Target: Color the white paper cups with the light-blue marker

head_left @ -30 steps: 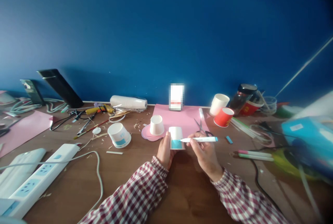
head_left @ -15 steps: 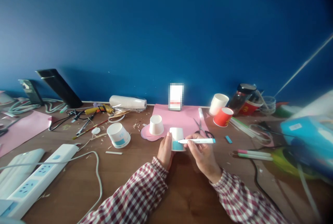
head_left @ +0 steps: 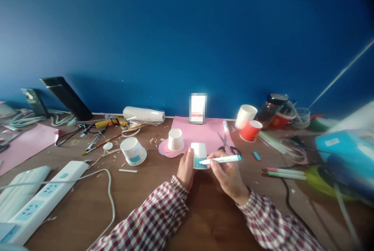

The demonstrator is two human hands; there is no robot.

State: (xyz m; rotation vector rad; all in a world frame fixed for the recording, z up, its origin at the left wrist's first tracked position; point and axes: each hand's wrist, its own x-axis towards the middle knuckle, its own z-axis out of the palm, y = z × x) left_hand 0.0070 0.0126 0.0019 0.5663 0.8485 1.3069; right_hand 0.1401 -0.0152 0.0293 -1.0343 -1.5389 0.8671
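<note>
My left hand [head_left: 185, 168] grips a small white paper cup [head_left: 199, 152], held upside down over the brown table, its lower band coloured teal. My right hand [head_left: 228, 174] pinches a white marker [head_left: 221, 160] with a teal end, its tip touching the teal band on the cup. Just behind the cup lie a pink paper sheet [head_left: 204, 132], another upturned white cup [head_left: 175, 140] on a pink disc, and scissors [head_left: 226, 144].
A third cup with a teal band [head_left: 133, 151] lies to the left, near power strips [head_left: 43, 196] and cables. A white and a red cup [head_left: 250, 130], jars, markers [head_left: 284, 173] and a blue box [head_left: 344, 151] crowd the right. A blue wall backs the table.
The marker's tip has slid lower and leftward on the cup's teal band, and the marker now tilts more. My left hand keeps its hold on the cup.
</note>
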